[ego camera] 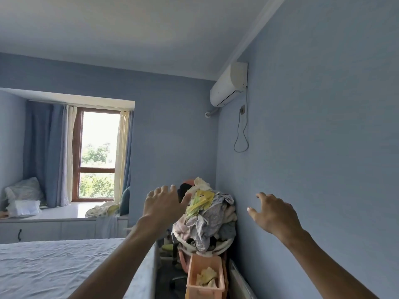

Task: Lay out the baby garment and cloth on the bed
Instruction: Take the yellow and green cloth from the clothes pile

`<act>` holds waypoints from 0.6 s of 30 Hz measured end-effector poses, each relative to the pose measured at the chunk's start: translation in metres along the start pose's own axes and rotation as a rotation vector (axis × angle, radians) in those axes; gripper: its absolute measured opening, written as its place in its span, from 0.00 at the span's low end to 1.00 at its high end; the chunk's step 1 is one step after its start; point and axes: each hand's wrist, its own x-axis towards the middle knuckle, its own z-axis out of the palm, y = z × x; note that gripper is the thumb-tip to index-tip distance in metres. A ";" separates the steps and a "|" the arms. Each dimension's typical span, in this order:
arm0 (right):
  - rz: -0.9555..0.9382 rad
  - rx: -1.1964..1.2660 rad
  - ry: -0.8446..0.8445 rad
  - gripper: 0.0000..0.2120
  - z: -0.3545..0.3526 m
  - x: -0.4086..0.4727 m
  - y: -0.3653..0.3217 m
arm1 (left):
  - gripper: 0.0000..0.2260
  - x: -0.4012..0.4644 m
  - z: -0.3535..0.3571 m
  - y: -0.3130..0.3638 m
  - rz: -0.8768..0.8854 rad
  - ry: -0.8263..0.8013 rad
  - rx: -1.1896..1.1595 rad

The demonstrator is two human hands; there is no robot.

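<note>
Both hands are raised with fingers spread wide and holding nothing: the left hand point(160, 203) just beside the top of the clothes pile point(207, 221), the right hand point(273, 213) apart from it, near the wall. The pile is heaped against the wall beyond the bed point(54, 268), above an orange basket point(205, 277).

The bed point(54, 266) fills the lower left of the frame; right of it a clothes pile point(207, 221) sits above a basket point(205, 277) holding cloth point(207, 276).
</note>
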 end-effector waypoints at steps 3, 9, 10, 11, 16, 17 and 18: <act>-0.002 0.015 -0.002 0.25 0.026 0.033 -0.008 | 0.31 0.035 0.031 -0.007 0.003 0.004 -0.041; 0.001 0.108 -0.020 0.26 0.085 0.098 -0.004 | 0.31 0.100 0.091 -0.010 0.009 0.000 -0.019; 0.001 0.124 -0.024 0.27 0.096 0.111 0.000 | 0.30 0.113 0.099 -0.007 0.010 0.013 -0.014; -0.001 0.140 -0.030 0.27 0.106 0.125 0.005 | 0.30 0.126 0.107 -0.003 0.010 0.027 -0.014; -0.063 0.170 -0.084 0.27 0.158 0.201 0.031 | 0.29 0.202 0.146 0.027 -0.012 0.035 -0.018; -0.075 0.174 -0.094 0.27 0.168 0.217 0.036 | 0.29 0.217 0.155 0.035 -0.018 0.042 -0.021; -0.084 0.179 -0.100 0.28 0.178 0.232 0.041 | 0.29 0.231 0.165 0.041 -0.027 0.055 -0.021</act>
